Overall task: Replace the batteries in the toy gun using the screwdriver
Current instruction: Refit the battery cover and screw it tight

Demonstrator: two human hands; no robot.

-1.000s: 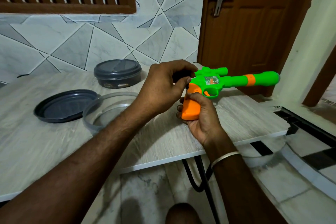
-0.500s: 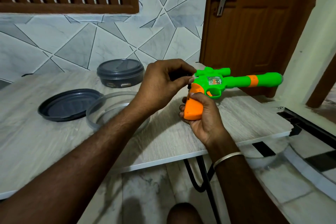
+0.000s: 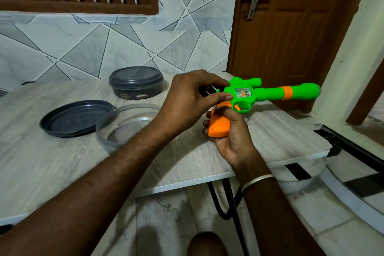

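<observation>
At centre left, a pale wood-grain table point(image 3: 41, 162) holds a dark grey lid point(image 3: 76, 117), a clear round container point(image 3: 126, 129) and, behind them, a closed dark tub point(image 3: 136, 83) whose front markings are too small to read. In the middle, the left hand point(image 3: 191, 97) pinches a thin, blurred screwdriver point(image 3: 208, 90) between thumb and fingertips, just beside the rear of the toy gun point(image 3: 270, 93). The right hand point(image 3: 232, 137) curls round the gun's orange grip, holding it above the table with the green, orange-banded barrel pointing right toward a brown door point(image 3: 291, 27); its clear side panel is too blurred to read.
</observation>
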